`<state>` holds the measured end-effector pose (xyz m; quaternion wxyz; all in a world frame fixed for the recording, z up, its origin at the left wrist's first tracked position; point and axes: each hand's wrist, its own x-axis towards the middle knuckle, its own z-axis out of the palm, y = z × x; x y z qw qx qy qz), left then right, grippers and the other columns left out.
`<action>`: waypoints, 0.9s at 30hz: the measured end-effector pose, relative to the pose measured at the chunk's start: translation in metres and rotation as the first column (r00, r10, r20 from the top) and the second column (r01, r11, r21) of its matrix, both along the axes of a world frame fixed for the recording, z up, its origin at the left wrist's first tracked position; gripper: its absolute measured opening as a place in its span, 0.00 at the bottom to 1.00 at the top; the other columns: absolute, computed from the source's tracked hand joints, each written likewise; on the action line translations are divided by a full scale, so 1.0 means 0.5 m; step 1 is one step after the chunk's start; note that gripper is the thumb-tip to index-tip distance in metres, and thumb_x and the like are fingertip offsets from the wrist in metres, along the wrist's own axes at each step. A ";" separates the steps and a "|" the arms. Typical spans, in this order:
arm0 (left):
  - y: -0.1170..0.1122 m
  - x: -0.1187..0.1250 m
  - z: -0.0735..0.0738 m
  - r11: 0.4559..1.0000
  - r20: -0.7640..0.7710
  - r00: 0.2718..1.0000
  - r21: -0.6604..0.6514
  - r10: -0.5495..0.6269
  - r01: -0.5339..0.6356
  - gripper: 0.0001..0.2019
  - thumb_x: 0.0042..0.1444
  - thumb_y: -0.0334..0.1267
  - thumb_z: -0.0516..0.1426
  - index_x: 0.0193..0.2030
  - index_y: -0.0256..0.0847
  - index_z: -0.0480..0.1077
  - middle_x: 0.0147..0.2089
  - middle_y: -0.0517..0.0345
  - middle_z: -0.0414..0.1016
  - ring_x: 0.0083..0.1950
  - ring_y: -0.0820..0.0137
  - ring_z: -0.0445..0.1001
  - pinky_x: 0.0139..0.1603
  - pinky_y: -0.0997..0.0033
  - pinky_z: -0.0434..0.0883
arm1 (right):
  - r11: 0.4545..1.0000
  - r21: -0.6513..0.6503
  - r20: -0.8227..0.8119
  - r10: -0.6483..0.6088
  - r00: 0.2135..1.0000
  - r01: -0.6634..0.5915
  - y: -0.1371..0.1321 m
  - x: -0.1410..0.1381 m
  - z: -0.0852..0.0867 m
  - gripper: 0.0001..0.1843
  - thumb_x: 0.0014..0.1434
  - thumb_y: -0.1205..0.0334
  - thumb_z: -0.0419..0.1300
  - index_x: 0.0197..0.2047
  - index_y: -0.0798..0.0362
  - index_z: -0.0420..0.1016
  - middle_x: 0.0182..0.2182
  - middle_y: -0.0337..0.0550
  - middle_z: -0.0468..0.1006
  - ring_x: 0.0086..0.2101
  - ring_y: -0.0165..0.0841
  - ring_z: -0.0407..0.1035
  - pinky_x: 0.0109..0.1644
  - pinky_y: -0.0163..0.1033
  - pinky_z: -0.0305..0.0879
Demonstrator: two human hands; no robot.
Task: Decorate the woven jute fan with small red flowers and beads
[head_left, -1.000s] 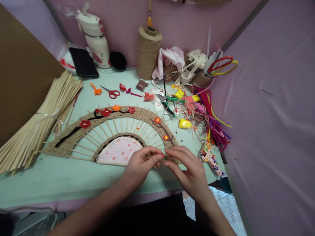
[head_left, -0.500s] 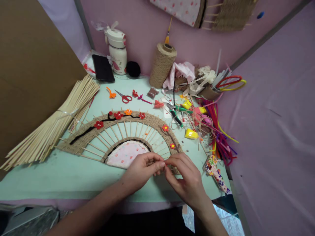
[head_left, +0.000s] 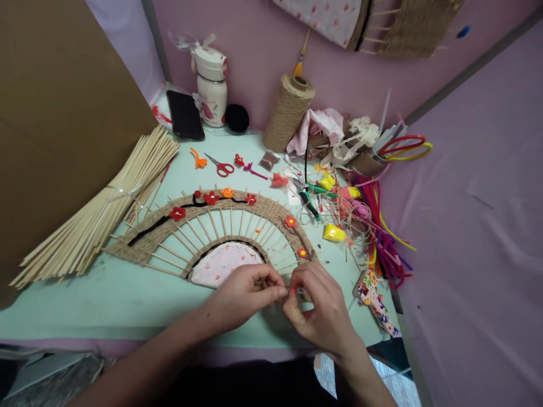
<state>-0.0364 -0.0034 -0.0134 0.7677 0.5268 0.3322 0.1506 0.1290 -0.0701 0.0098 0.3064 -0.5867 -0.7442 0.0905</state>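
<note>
Both my hands are raised over the lower right part of a fan-shaped woven piece (head_left: 280, 212) made of twine and thin sticks. Its inner half-round is pale patterned cloth (head_left: 223, 263) edged in black, and red and orange flowers (head_left: 212, 198) sit along its band. My right hand (head_left: 316, 302) pinches a tiny red piece (head_left: 292, 290) between thumb and forefinger; its kind is too small to tell. My left hand (head_left: 250, 294) is closed in a pinch just left of it, its fingertips slightly apart from the right ones. What the left fingertips hold, if anything, I cannot make out.
A bundle of thin sticks (head_left: 102, 209) lies left. Red-handled scissors (head_left: 220, 166), green-handled pliers (head_left: 309, 203) and yellow clay packs (head_left: 334, 232) lie behind the fan. Further back stand a twine spool (head_left: 288, 113) and a bottle (head_left: 212, 90). A flower-patterned glue gun (head_left: 375, 302) is at right.
The fingertips, touching half a second ago, have drawn slightly apart, and the red piece now shows in my right fingers. The whole view has shifted a little; the fan lies unchanged.
</note>
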 end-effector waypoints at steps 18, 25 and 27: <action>0.024 -0.070 -0.055 0.495 -0.417 0.859 0.837 0.298 0.234 0.14 0.63 0.38 0.51 0.39 0.39 0.78 0.40 0.50 0.76 0.41 0.64 0.73 0.44 0.65 0.70 | 0.944 -0.191 -0.614 -0.330 0.717 0.270 0.003 0.047 -0.038 0.03 0.56 0.65 0.62 0.34 0.51 0.79 0.31 0.41 0.77 0.33 0.31 0.72 0.36 0.35 0.69; 0.013 -0.078 -0.049 0.459 -0.402 0.872 0.853 0.279 0.247 0.17 0.58 0.27 0.49 0.45 0.39 0.77 0.45 0.49 0.77 0.44 0.64 0.74 0.47 0.65 0.70 | 0.929 -0.234 -0.647 -0.368 0.667 0.285 -0.006 0.053 -0.052 0.04 0.56 0.61 0.65 0.37 0.50 0.81 0.33 0.42 0.79 0.35 0.32 0.72 0.39 0.37 0.69; 0.011 -0.077 -0.043 0.461 -0.395 0.874 0.855 0.284 0.237 0.16 0.58 0.28 0.49 0.44 0.37 0.77 0.44 0.48 0.77 0.45 0.63 0.74 0.47 0.64 0.71 | 0.927 -0.217 -0.658 -0.371 0.655 0.307 -0.010 0.054 -0.053 0.04 0.56 0.61 0.65 0.36 0.50 0.81 0.33 0.41 0.79 0.34 0.32 0.72 0.38 0.37 0.70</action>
